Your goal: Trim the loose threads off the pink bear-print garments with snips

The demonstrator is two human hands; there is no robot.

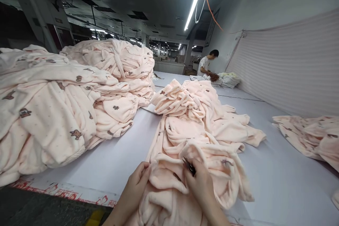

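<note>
A pale pink plush garment (165, 174) lies bunched between the two hands at the near side of the counter (267, 183), the middle of the clock face used here. Its pile is soft and thick, with rounded folds and small brown animal-like motifs. One loose fold rises between the hands, and more cloth spills toward six o'clock.

The left hand (137, 178), on the nine o'clock side, pinches the fold's edge between thumb and fingers. The right hand (200, 182), on the three o'clock side, is closed around dark thread snips (188, 166), their pointed tips aimed toward ten o'clock. The fingers hide much of the tool; whether they also grip cloth, I cannot tell.

From twelve to one o'clock, a pile of matching garments (190, 102) crowds right up against the held one, sleeves splayed toward two. Where one piece ends and the next begins is unclear. A large heap (58, 109) covers the counter at ten o'clock, with a taller mound (111, 58) behind it at eleven. Between two and three, another pink garment (312, 134) runs out of view.

Farther off at one o'clock, a person in a pale top (203, 65) bends over brown cloth (213, 77), beside stacked pale pieces (230, 79). A striped fabric sheet (288, 60) hangs at two o'clock.
</note>
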